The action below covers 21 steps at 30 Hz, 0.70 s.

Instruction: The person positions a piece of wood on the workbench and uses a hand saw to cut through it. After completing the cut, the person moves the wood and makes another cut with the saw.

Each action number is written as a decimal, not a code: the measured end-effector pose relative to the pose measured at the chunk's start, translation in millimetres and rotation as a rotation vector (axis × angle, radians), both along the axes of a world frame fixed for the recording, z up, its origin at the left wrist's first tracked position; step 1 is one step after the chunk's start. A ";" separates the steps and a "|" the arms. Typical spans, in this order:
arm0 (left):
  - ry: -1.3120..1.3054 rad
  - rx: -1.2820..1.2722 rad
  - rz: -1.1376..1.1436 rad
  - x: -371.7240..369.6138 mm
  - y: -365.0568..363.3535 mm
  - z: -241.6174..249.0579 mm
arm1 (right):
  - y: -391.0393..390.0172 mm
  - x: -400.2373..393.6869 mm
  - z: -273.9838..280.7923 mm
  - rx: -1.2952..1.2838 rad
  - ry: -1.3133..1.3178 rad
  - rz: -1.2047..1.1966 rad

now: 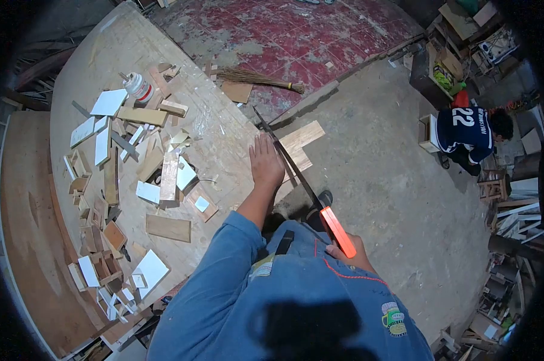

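My right hand (359,253) is closed around the orange handle (338,232) of a handsaw. The saw's dark blade (297,170) slants up and to the left, crossing a light wooden board (302,141) by the table's edge. An L-shaped part of this board juts out past the edge over the floor. My left hand (266,161) lies flat close beside the blade, fingers stretched out, pressing down at the table edge. Whatever lies under its palm is mostly hidden.
Wood offcuts (168,228) and white-faced pieces litter the worktable (223,129), with a white bottle (139,88) among them. A straw broom (260,78) lies on the floor behind. At the right, a person in a dark jersey (464,129) bends near stacked scrap.
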<state>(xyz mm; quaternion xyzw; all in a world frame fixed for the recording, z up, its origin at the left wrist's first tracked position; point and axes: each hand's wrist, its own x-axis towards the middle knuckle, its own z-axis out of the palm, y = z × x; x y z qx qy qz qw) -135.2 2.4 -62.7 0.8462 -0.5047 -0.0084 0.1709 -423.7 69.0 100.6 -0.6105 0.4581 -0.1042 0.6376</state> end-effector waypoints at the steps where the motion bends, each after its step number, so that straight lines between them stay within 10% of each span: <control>1: -0.020 -0.002 -0.006 1.4 -0.2 0.9 | 1.9 -1.0 0.2 0.000 0.000 0.001; 21: 0.029 -0.060 0.096 -6.4 1.4 1.7 | 4.0 -10.6 -23.2 -0.139 -0.154 0.152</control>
